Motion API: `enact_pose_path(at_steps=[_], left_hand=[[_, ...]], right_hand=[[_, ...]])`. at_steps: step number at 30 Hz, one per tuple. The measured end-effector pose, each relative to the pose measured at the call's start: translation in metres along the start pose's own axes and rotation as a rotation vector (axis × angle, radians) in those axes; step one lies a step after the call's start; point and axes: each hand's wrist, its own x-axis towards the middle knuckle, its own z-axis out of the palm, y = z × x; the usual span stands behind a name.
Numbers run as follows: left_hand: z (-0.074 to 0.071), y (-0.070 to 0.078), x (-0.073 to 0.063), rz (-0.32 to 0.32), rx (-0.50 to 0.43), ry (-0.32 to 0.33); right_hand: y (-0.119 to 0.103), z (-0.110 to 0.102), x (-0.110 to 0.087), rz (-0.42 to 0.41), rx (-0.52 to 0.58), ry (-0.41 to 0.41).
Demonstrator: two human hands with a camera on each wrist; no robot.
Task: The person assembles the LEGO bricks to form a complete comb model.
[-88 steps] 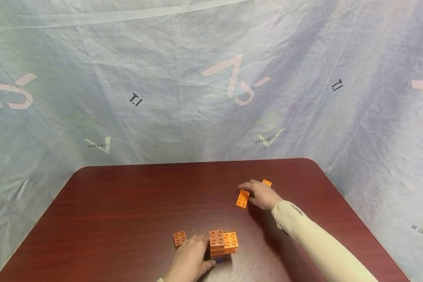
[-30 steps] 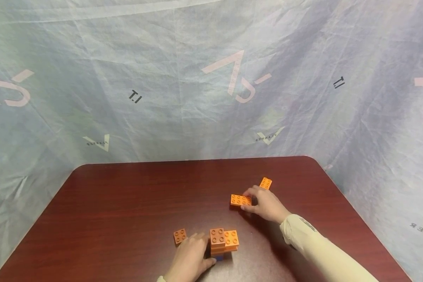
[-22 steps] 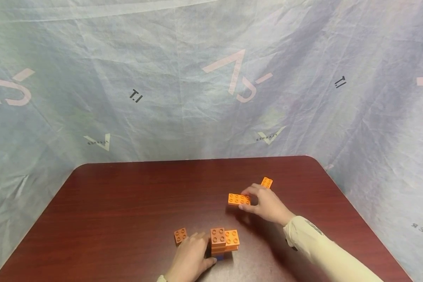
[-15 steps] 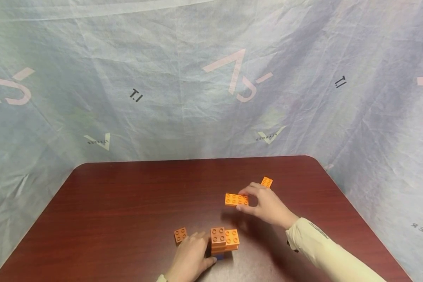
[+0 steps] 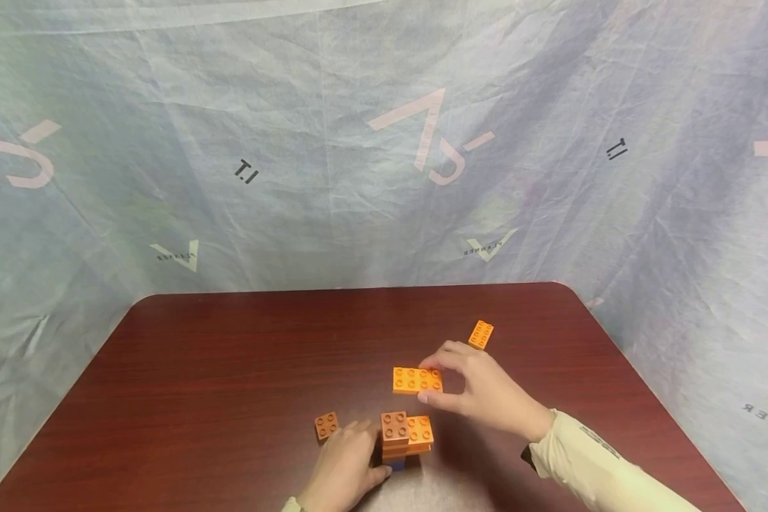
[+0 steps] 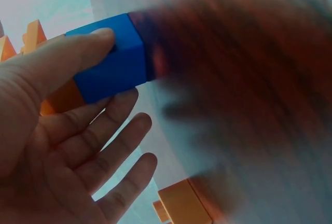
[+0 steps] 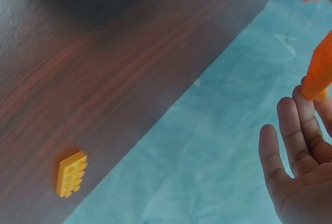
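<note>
My left hand (image 5: 345,462) holds the base of a small brick stack (image 5: 395,428) near the front of the table. Its thumb lies on the blue bottom brick (image 6: 116,60), with fingers on the opposite side. Brown and orange bricks sit above the blue one, and an orange part (image 5: 421,429) juts to the right. Between thumb and fingers, my right hand (image 5: 489,391) pinches one end of an orange eight-stud brick (image 5: 408,380). That brick is raised, studs up, just beyond the stack in the head view. In the right wrist view only part of it shows.
A loose brown four-stud brick (image 5: 326,425) lies left of the stack, close to my left fingers. Farther back on the right is another orange brick (image 5: 481,334), lying on the dark red table (image 5: 230,370). A printed grey cloth (image 5: 333,178) hangs around the table's edges.
My right hand has turned the orange brick sideways, lifted it and brought it left and nearer to the stack. The far orange brick is now uncovered. My left hand has stayed at the stack.
</note>
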Motion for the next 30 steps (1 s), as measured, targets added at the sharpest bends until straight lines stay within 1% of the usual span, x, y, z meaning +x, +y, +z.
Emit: enact_pose_path(at_steps=[5, 10, 14, 21, 30], left_hand=[[0.0, -0.001, -0.001, 0.026, 0.0, 0.035], [0.0, -0.001, -0.002, 0.027, -0.017, 0.04], [0.0, -0.002, -0.002, 0.019, -0.028, 0.023], [0.001, -0.002, -0.002, 0.026, -0.029, 0.021], [0.003, -0.002, -0.002, -0.002, -0.094, 0.015]], right_hand=[[-0.014, 0.001, -0.008, -0.088, 0.024, 0.005], [-0.021, 0.005, -0.013, -0.148, 0.02, 0.006], [-0.024, 0.007, -0.015, -0.156, 0.016, -0.004], [-0.024, 0.009, -0.018, -0.154, -0.004, -0.016], [-0.026, 0.009, -0.017, -0.172, -0.035, -0.021]])
